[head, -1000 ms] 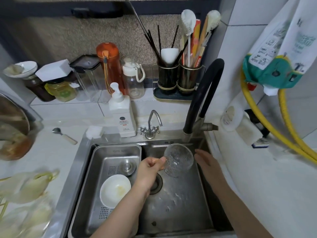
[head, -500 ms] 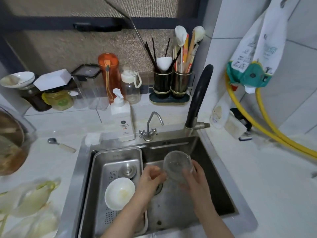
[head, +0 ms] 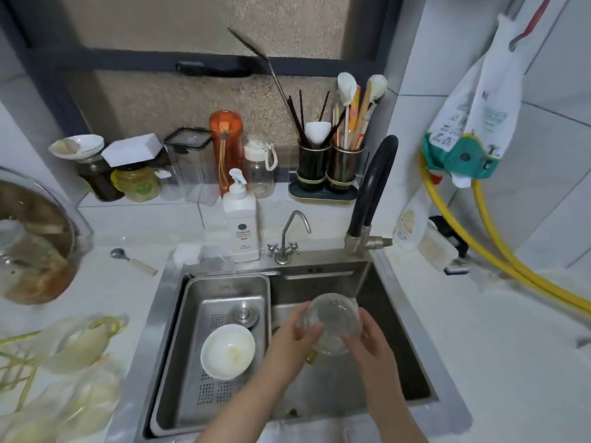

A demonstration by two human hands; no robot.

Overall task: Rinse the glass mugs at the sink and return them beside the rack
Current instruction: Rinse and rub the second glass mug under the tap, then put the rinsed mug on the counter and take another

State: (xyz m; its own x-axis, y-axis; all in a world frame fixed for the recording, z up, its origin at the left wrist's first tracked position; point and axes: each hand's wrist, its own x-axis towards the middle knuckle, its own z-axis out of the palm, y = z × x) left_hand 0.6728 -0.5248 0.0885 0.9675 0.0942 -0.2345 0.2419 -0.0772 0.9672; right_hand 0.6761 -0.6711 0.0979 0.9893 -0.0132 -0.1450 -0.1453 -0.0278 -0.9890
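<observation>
Glass mug (head: 332, 324) over sink (head: 399, 314) | both hands' fingers (head: 307, 330) holding it | white bowl (head: 227, 351) in tray (head: 192, 330)

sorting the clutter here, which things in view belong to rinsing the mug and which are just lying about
In use:
glass mug, held by left hand and right hand
black tap
sink

Lying about:
white bowl in the steel tray
soap bottle
small spoon
orange bottle
utensil holders

Both forearms are bare, no sleeves showing anywhere. Left hand (head: 295, 338) and right hand (head: 371, 343) look plain too, no rings, watch or gloves visible.
</observation>
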